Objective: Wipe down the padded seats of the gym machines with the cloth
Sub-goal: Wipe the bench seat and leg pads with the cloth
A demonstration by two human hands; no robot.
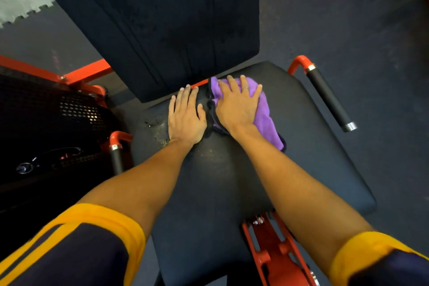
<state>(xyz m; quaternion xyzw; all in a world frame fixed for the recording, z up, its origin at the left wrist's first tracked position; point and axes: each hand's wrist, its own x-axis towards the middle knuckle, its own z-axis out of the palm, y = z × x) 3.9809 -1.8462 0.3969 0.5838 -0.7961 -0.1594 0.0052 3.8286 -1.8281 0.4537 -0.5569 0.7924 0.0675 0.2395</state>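
**On the seat (290, 158), both palms flat by the backrest (174, 18)**

At the rear edge of the seat, where the dark pad meets the upright backrest, my right hand (236, 104) lies flat on the purple cloth (264, 118). Its fingers are straight and spread, pressing the cloth onto the padding rather than gripping it. A thin ring (246, 88) shows on one of those fingers. The cloth is bunched, has a dark hem, and spills from under my palm toward the seat's right side.

My left hand (185, 116) rests just beside it on the bare seat, whole palm on the pad. Its fingers are straight and relaxed and hold nothing. The fingertips reach the seat's rear edge, where a strip of red frame shows. Just left of that hand the seat carries a pale scuffed patch (162, 132).

Off the seat's right side runs a black-gripped handle (329, 100) on a red bracket, and a shorter handle (117, 158) stands at the seat's left side. Under the seat's front edge a red metal frame (274, 251) sticks out. Left of the seat is a dark perforated guard (69, 109). Both my forearms cross the seat from its front, out of dark sleeves (92, 251) with yellow cuffs.
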